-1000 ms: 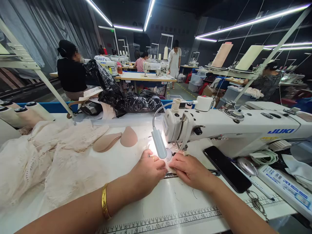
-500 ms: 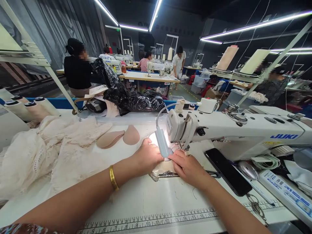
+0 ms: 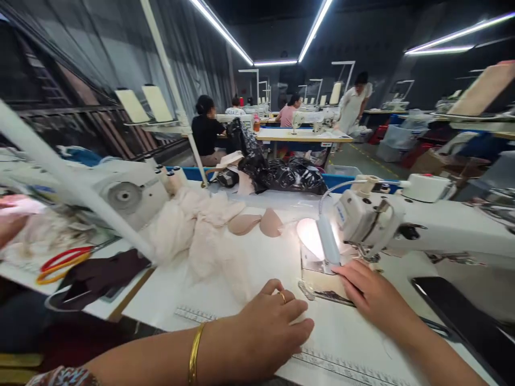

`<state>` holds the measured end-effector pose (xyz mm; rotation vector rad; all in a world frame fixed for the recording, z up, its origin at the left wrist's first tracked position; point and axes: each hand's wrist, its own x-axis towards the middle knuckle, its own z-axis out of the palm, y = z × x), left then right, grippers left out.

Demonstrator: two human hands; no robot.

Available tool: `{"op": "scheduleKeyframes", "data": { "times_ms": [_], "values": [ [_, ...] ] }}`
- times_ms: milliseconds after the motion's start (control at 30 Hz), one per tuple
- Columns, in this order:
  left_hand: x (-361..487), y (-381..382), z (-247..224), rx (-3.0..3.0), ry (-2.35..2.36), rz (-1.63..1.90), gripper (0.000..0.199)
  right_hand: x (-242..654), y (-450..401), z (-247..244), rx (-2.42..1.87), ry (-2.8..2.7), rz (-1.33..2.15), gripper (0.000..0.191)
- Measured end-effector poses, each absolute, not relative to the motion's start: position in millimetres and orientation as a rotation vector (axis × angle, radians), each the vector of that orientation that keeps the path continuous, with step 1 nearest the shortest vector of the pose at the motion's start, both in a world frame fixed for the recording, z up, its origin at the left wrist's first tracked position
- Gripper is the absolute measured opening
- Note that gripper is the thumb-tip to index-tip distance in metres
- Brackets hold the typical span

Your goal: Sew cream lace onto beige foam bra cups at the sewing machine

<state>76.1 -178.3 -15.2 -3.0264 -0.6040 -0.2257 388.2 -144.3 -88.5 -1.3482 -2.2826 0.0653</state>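
My left hand (image 3: 273, 327) hovers over the white tabletop, fingers loosely bent and apart, with nothing visible in it. It wears a ring and a gold bangle. By the needle area of the white sewing machine (image 3: 454, 222), my right hand (image 3: 374, 292) has its fingers pressed together at the metal plate; anything under the fingertips is hidden. A small grey lamp (image 3: 329, 241) on a bendable neck lights this spot and covers part of it. Beige bra cups (image 3: 244, 224) lie left of the machine, with another bra cup (image 3: 271, 222) beside them. Cream lace fabric (image 3: 209, 246) is heaped further left.
A black phone (image 3: 454, 311) lies right of my right hand. Black plastic bags (image 3: 298, 174) sit behind the table. A neighbouring table at left holds red-and-orange-handled scissors (image 3: 64, 265) and dark cloth (image 3: 102, 276); a person's hand (image 3: 12, 220) shows there. Several people work at the back.
My left hand has left the needle area, moving toward me with its fingers opening. My right hand stays at the machine. The view has swung left, bringing the neighbouring table in.
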Motion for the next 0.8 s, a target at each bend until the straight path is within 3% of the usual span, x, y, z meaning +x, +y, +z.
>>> {"op": "scheduleKeyframes", "data": {
  "times_ms": [167,300,500,600,700,733,800],
  "values": [
    [12,-205,-23,-2.775,-1.229,-0.451,0.051,396,-139,-104,-1.312,-2.274,0.075,0.026],
    [-12,-198,-40,-2.737,-1.467,-0.444,0.019,382,-146,-89,-1.237,-2.286,0.085,0.023],
    [13,-195,-14,-2.913,-1.429,-1.142,0.015,326,-190,-38,-1.087,-2.317,0.435,0.025],
    [36,-194,14,-2.927,-1.630,-1.519,0.016,297,-218,-21,-1.170,-2.152,0.894,0.022],
    [57,-192,31,-3.014,-1.836,-1.823,0.020,275,-233,-17,-1.206,-1.796,1.178,0.057],
    [63,-191,33,-3.080,-1.858,-1.909,0.022,270,-233,-17,-1.188,-1.687,1.206,0.058],
    [71,-187,31,-3.130,-1.867,-2.089,0.023,265,-228,-19,-1.138,-1.509,1.226,0.039]
  ]
}}
